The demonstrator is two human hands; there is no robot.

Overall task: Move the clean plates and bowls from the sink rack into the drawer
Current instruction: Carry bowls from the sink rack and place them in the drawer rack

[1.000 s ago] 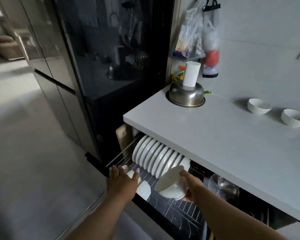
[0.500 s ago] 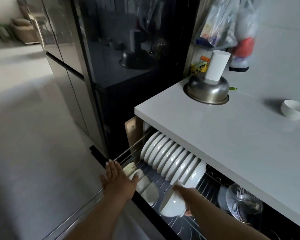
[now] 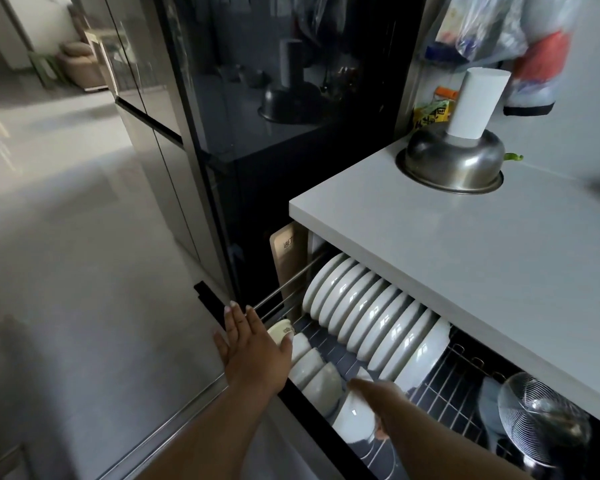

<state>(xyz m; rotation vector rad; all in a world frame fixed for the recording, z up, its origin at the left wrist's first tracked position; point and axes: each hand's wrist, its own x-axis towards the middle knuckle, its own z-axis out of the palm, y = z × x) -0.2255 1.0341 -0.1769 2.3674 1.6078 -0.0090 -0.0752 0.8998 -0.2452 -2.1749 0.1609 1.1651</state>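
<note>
The left hand (image 3: 253,351) is lying flat with fingers straight and spread on the front edge of the drawer (image 3: 243,327), holding nothing and steadying it; just to its right the row of small bowls (image 3: 312,372) is standing on edge in the wire rack, and the right hand (image 3: 381,403) is curling round a white bowl (image 3: 355,415) and lowering it at the near end of that row; it is best to tip the bowl to match its neighbours and seat it between the wires before letting go, so it is not knocking the plates (image 3: 371,313) behind; compared with half a second ago, the bowl is sitting lower and tucked closer against the row, while the left hand is staying planted on the drawer front.
</note>
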